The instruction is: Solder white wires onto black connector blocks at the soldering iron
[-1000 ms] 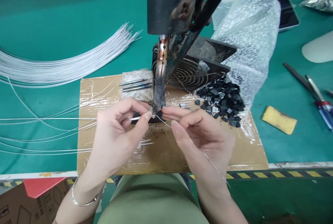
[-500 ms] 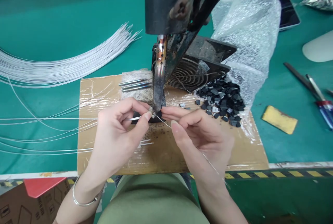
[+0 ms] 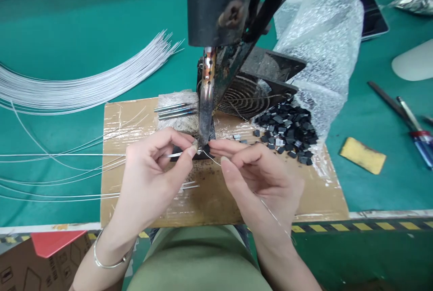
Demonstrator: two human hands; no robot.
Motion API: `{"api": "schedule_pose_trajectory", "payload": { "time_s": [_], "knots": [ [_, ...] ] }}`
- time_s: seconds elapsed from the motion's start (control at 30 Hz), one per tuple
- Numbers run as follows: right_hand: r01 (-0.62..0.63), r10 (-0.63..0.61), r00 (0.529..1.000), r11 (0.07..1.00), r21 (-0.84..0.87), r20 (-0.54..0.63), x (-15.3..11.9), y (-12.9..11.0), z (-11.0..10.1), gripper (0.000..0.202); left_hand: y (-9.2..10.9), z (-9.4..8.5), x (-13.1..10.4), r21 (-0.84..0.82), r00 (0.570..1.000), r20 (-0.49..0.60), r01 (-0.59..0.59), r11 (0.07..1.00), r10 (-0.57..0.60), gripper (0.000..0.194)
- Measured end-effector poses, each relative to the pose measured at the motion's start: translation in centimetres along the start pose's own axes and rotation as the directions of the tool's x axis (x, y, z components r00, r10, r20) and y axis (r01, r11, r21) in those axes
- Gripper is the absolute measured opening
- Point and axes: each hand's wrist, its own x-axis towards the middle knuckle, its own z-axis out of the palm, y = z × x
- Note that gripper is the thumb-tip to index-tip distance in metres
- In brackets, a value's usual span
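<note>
Just below the soldering iron tip [image 3: 204, 131], my left hand [image 3: 157, 171] pinches the end of a white wire [image 3: 115, 154] that runs off to the left. My right hand [image 3: 262, 173] is closed around a thin strand of solder wire [image 3: 212, 159], which reaches toward the tip and comes out again below the palm. A small black piece [image 3: 206, 148] sits at the right fingertips, by the wire end; whether those fingers grip it I cannot tell. The joint itself is largely hidden by fingers and the iron.
A clamp arm [image 3: 243, 40] carries the iron above a cardboard sheet [image 3: 223, 196]. Behind stands a black fan [image 3: 250, 94], with a heap of black pieces [image 3: 287, 131] at its right. A white wire bundle [image 3: 84, 90], metal rods [image 3: 176, 110] and a yellow sponge [image 3: 363, 154] lie around.
Both hands stay at the iron tip with almost no movement. The whole view has shifted very slightly.
</note>
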Motion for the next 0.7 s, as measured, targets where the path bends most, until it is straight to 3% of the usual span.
{"api": "schedule_pose_trajectory", "payload": {
  "time_s": [0.7],
  "knots": [
    [0.018, -0.018, 1.000, 1.000, -0.007, -0.006, -0.09, -0.07, 0.02, 0.018, -0.15, -0.03, -0.11, 0.022, 1.000, -0.007, -0.023, 1.000, 0.023, 0.009]
  ]
}}
